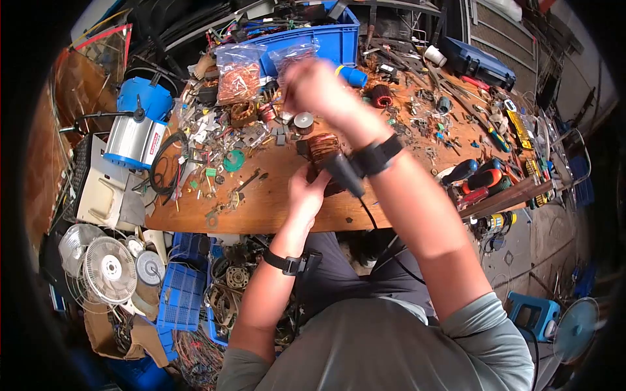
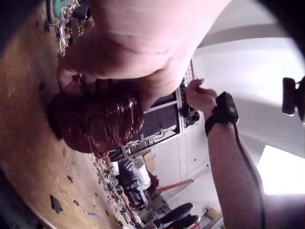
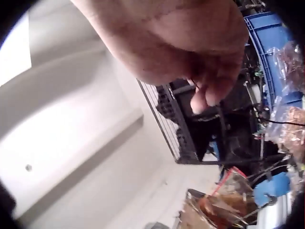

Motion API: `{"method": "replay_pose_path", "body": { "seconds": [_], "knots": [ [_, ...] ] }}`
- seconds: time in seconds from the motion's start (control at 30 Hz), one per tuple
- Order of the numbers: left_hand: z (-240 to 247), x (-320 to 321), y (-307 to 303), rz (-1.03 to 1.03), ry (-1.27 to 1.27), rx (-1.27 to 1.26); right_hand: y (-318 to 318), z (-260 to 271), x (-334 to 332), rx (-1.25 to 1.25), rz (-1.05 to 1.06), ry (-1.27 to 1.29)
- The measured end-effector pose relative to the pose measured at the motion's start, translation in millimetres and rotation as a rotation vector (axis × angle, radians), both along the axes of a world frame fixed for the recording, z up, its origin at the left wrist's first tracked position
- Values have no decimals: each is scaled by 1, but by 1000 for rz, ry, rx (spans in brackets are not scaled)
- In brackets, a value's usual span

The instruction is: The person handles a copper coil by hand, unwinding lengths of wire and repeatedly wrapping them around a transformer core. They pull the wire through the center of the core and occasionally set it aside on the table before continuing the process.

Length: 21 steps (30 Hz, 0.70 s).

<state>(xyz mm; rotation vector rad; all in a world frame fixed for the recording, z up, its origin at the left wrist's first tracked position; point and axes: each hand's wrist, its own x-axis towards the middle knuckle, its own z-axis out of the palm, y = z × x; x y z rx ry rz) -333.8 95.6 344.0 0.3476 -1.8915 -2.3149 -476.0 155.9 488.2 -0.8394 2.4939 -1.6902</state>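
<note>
A copper wire coil (image 1: 324, 147), thick and round, stands on the wooden table in front of the person. My left hand (image 1: 306, 192) holds its near side; in the left wrist view the fingers curve against the dark red-brown windings (image 2: 97, 121). My right hand (image 1: 319, 88) is raised beyond the coil and blurred in the head view. In the right wrist view that hand (image 3: 190, 52) has curled fingers, with a thin dark wire (image 3: 193, 83) showing at the fingertips. The palm hides much of the grip.
Bags of copper scraps (image 1: 238, 81) lie before a blue crate (image 1: 319, 42) at the back. A silver-and-blue machine (image 1: 137, 127) stands left. Loose metal bits cover much of the wooden table (image 1: 261, 212). Screwdrivers (image 1: 463, 171) lie at right, and a fan (image 1: 109, 268) sits below left.
</note>
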Motion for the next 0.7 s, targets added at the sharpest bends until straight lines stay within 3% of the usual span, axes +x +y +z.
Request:
{"method": "replay_pose_path", "body": {
  "seconds": [0.03,0.07,0.13,0.2,0.27,0.33,0.4,0.47,0.5,0.53,0.6,0.7],
  "knots": [
    [-3,-1,-1,-32,54,53,14,26,-12,-29,64,68],
    [-5,-2,-1,-65,108,105,28,50,-11,-523,48,-144],
    [-7,-3,0,-59,125,127,56,73,-45,-906,-101,-258],
    [-9,-4,-2,-61,111,73,96,46,-98,-1019,-103,-357],
    [-9,-5,-3,-60,95,53,115,23,-114,-1123,-431,-520],
    [-8,-5,-3,-61,69,35,125,-12,-124,-1060,-595,-660],
    [-6,-6,-2,-50,45,-6,116,-28,-76,-681,-553,-612],
    [-9,-7,1,-43,82,61,100,-48,-61,-26,-459,-502],
    [-9,-6,2,-30,77,57,80,-28,-5,-29,-363,-325],
    [-8,-7,3,-16,74,52,70,-69,-23,132,-282,-235],
    [-14,-10,2,-3,72,-56,42,-34,31,484,-187,-174],
    [0,-3,3,-21,35,119,17,-34,56,698,-92,-108]
  ]
}}
